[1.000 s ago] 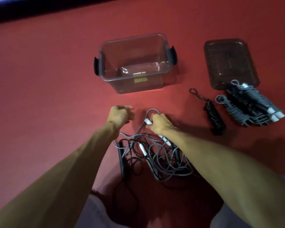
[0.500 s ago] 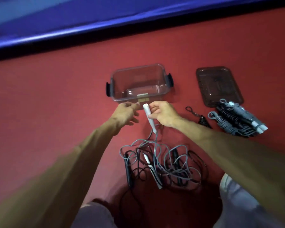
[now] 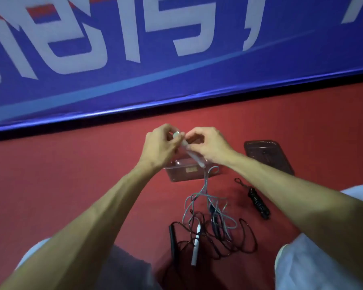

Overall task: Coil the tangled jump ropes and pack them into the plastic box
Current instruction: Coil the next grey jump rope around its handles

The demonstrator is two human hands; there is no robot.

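Lifted above the red floor (image 3: 71,174): one pale handle (image 3: 195,160) of the grey rope, pinched at its far end by left hand (image 3: 158,146) and along its shaft by right hand (image 3: 208,146), fingers of both curled tight on it. Hanging from its near end, grey cord (image 3: 205,183), down into the tangle (image 3: 214,229) on the floor close to the person's lap. In that tangle: grey loops threaded through black loops, second pale handle (image 3: 196,241) and black handle (image 3: 173,239) lying loose at the near left. Just beyond, plastic box (image 3: 182,174), largely hidden under the hands, contents not discernible. To the far right, dark lid (image 3: 268,155); nearer than it, coiled black rope (image 3: 258,203), not yet packed. Judged stage: freeing the grey rope, no coil begun. Risks: a hard upward pull likely to cinch grey loops around the black cord and tighten knots; likely to drag the whole heap, black handle included, toward the box; swinging cord liable to snag the box rim or shift it. Safer to feed slack out loop by loop.
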